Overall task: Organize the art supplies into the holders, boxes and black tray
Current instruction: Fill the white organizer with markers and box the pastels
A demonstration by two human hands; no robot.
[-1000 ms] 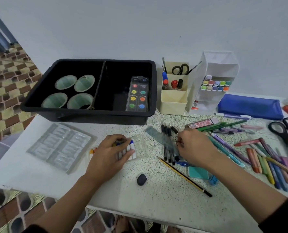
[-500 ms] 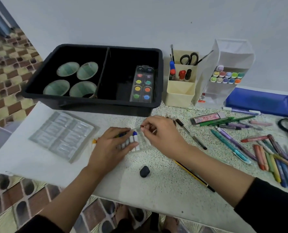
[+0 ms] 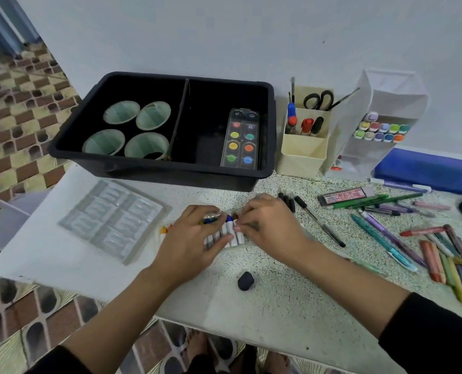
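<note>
The left hand [image 3: 194, 238] lies flat on the crayons [image 3: 235, 236] on the desk [image 3: 265, 300], near the black tray [image 3: 159, 170]. The right hand [image 3: 267, 225] pinches the end one. Push too hard and they may roll away or snap.

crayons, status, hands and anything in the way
Left hand flat on crayons. Right hand pinching end crayon. Pens close beside it, none blocking.
</note>
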